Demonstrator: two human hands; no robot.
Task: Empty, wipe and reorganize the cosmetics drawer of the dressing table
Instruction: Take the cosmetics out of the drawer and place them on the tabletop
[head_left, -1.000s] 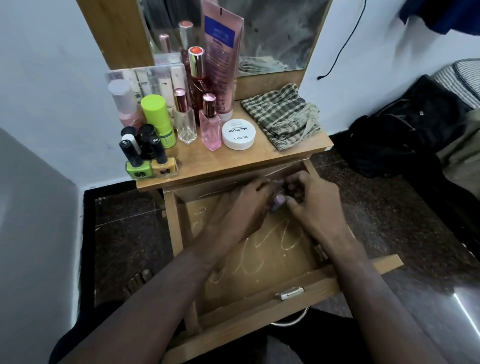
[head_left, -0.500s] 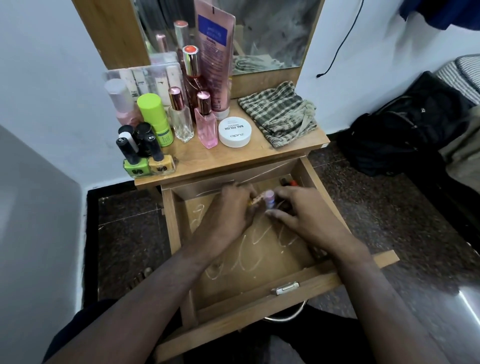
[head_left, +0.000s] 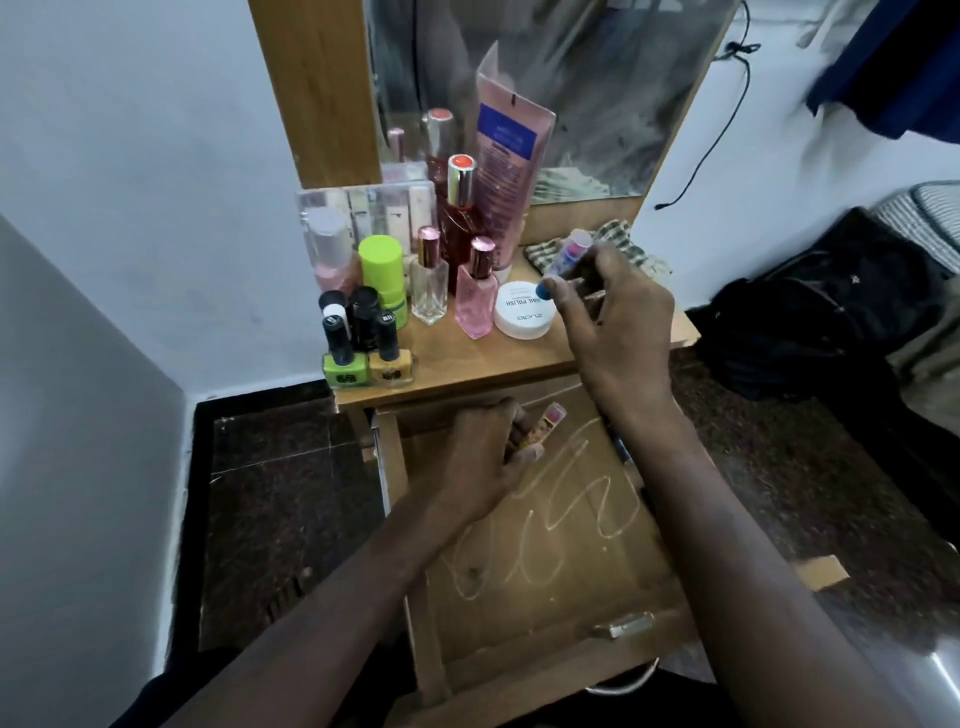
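While the drawer (head_left: 545, 551) stands pulled out below the dressing-table top (head_left: 467, 364), the emptying step appears close to its end: its visible floor is almost bare, marked only with pale scribbles, with a dark pen-like item (head_left: 621, 447) lying along its right wall. The right hand (head_left: 613, 322), raised over the tabletop just right of the white nail-polish-remover tub (head_left: 524, 312), pinches several small lip-balm-like tubes (head_left: 569, 254) in its curled fingers, in front of the folded checked cloth (head_left: 613, 244). The left hand (head_left: 483, 462), low at the far end of the drawer, is closed around a small yellow tube with a pink cap (head_left: 545, 426). Bottles and nail polishes (head_left: 363, 353) crowd the left of the top. The next move probably calls for setting the tubes on the bare wood near the tub without toppling the bottles; wiping has not yet begun.
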